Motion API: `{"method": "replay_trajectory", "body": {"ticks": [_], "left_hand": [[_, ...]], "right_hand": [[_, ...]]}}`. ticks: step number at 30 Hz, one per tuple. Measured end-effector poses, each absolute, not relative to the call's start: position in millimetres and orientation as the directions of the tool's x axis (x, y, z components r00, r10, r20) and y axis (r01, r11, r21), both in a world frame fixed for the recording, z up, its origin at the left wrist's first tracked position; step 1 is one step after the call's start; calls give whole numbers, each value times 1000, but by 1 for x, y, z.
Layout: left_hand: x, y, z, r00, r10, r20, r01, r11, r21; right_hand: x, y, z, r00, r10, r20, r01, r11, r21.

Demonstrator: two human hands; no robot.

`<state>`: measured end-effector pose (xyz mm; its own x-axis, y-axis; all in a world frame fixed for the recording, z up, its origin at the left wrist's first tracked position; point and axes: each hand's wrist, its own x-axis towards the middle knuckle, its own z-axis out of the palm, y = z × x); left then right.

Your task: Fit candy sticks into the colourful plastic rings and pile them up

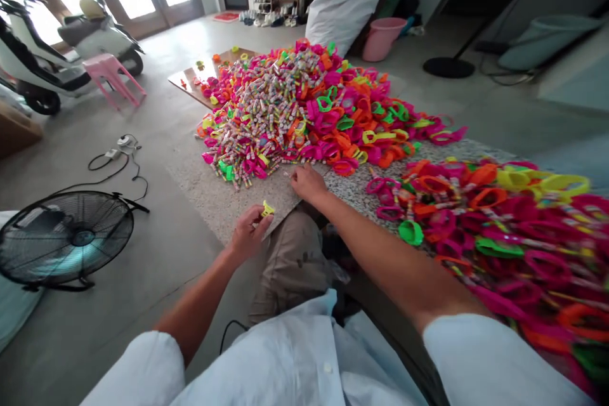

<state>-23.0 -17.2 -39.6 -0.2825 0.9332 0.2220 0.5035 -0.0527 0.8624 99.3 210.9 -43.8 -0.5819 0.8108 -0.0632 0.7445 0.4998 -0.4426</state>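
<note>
One yellow plastic piece [267, 209] is pinched between the thumb and fingers of your left hand [248, 229], by the speckled stone slab [216, 206]. Your right hand [308, 183] has curled fingers at a small pale tube [287, 174]; whether they grip it, you cannot tell. Plenty looks left: slim striped tubes [273, 98] lie loose across the far heap, among glossy pink, orange and green watch-shaped plastic shells [328, 101]. Your nearer right-hand heap [523, 241] mixes hollow, rounded shells with tubes, perhaps joined already, though blur hides that.
</note>
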Motion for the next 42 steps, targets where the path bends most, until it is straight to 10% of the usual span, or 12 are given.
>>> {"method": "replay_trajectory", "body": {"ticks": [4, 8, 17, 30, 42], "left_hand": [[-7, -7, -29, -222, 942, 251, 473, -121, 873], [12, 4, -21, -159, 971, 176, 459, -85, 884], [58, 25, 3, -17, 990, 137, 539, -106, 836], [86, 32, 45, 202, 979, -20, 934, -186, 304], [89, 41, 44, 225, 963, -147, 957, -190, 217]], "right_hand": [[144, 174, -26, -578, 812, -79, 650, 400, -646], [193, 128, -5, -647, 749, -145, 172, -43, -984], [259, 84, 16, -542, 837, -77, -36, -115, -993], [299, 76, 11, -430, 900, -77, 166, -5, -986], [299, 92, 2, -495, 849, -186, 137, -135, -981]]}}
